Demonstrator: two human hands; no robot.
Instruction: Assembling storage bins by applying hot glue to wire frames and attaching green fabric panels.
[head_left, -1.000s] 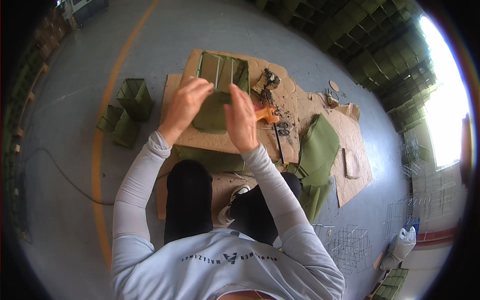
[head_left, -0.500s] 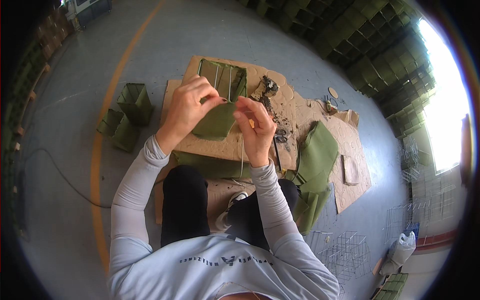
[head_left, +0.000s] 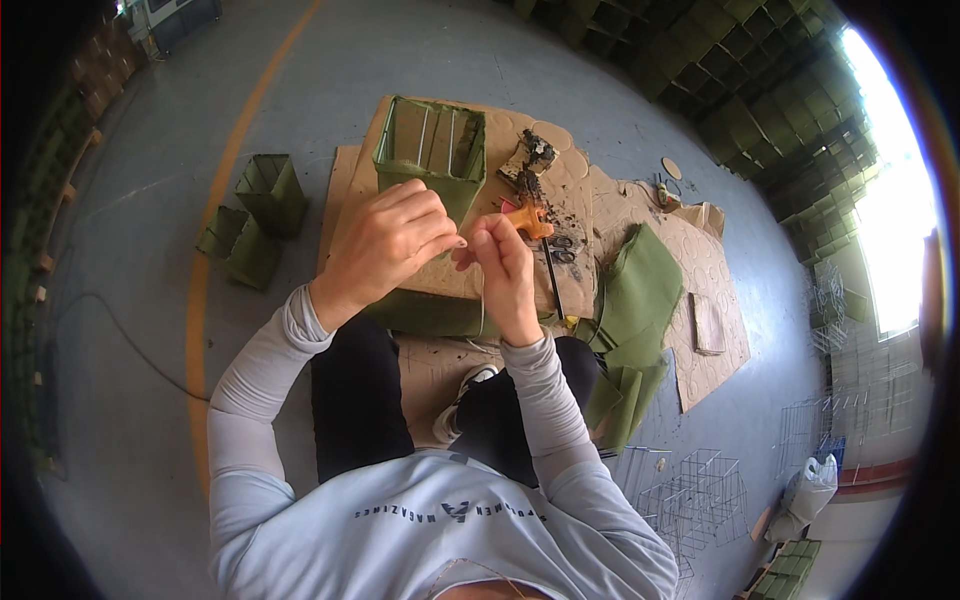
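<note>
Both hands are raised together over the cardboard sheet (head_left: pixel 560 190), fingertips nearly meeting. Left hand (head_left: pixel 385 245) is clenched, thumb and forefinger pinched at its right edge. Right hand (head_left: pixel 500 270) is pinched too, grip closed on a thin pale thread (head_left: pixel 483 305) that hangs straight down from the fingers toward the lap. So the thread's long axis runs vertical, top end right at the pinch point betw. the two hands. Right hand plainly has it; whether the left also touches it, can't tell, too fine to see. Left hand sits just left of the thread's top, closer to the green wire-frame box (head_left: pixel 430 150), which stands open directly beyond the hands on the cardboard.

Vs. half a sec ago: the flat green fabric piece then held betw. the hands isn't up there now; a green fabric strip (head_left: pixel 430 312) lies on the cardboard under the wrists. Hands have closed in, pinch tighter.

Around: orange-handled tool (head_left: pixel 535 220) just right of the right hand, folded green fabric pile (head_left: pixel 640 290) further right, two more green boxes (head_left: pixel 255 215) on the floor at left, well apart.
</note>
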